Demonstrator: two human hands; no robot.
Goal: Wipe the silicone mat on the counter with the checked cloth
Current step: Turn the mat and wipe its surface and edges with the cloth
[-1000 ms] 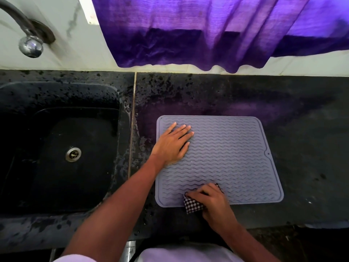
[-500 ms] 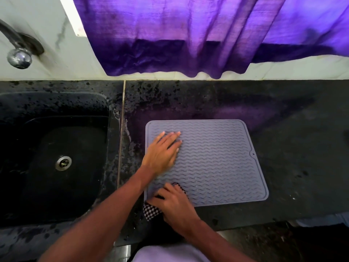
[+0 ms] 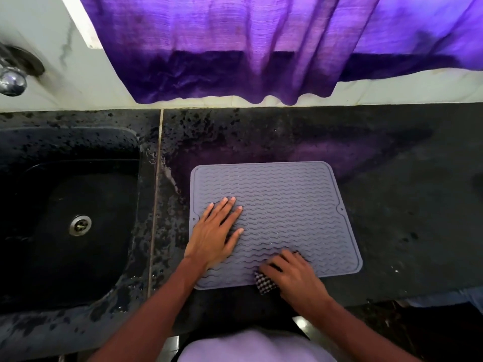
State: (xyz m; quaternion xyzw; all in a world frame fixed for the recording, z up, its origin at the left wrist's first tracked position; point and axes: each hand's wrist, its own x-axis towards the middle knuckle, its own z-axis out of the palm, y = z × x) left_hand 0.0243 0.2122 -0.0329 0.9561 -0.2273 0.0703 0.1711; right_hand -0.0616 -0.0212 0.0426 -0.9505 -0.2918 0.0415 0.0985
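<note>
Silicone mat (image 3: 287, 205) lies under left hand (image 3: 214, 233); right hand (image 3: 295, 278) presses checked cloth (image 3: 265, 283).

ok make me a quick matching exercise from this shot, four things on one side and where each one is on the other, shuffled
Things:
1. left hand
2. checked cloth
3. drain
4. purple curtain

Places:
A. hanging above the back of the counter
B. under the right hand, at the near edge of the silicone mat
C. flat on the left part of the mat
D. in the bottom of the dark sink

Pairs: 1-C, 2-B, 3-D, 4-A
</note>
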